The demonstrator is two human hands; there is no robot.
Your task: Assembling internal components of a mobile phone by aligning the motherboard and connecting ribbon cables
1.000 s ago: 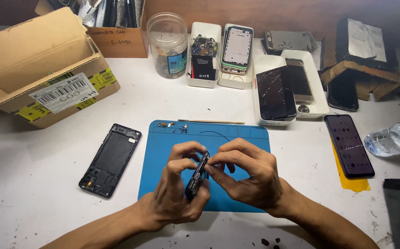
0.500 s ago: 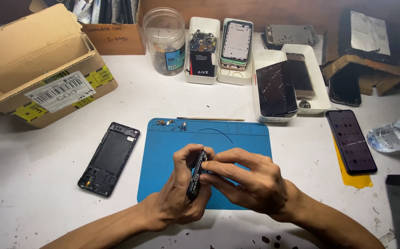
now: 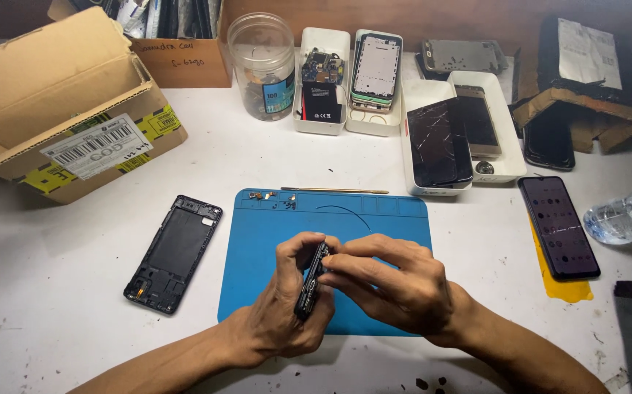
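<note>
head view: both hands hold a dark phone body (image 3: 310,283) on edge over the blue mat (image 3: 272,241), lower centre; left hand (image 3: 281,315) grips it, right hand (image 3: 396,284) pinches its top. a slip may drop it or bend it.

Matt blue rubbery mat (image 3: 257,241)

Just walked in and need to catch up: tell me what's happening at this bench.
A person holds a dark phone body on edge over a blue work mat, gripped in the left hand while the right hand pinches its upper end with the fingers. A black phone frame lies left of the mat on the white table. Trays of phone parts, a clear jar and a cardboard box sit behind.
</note>
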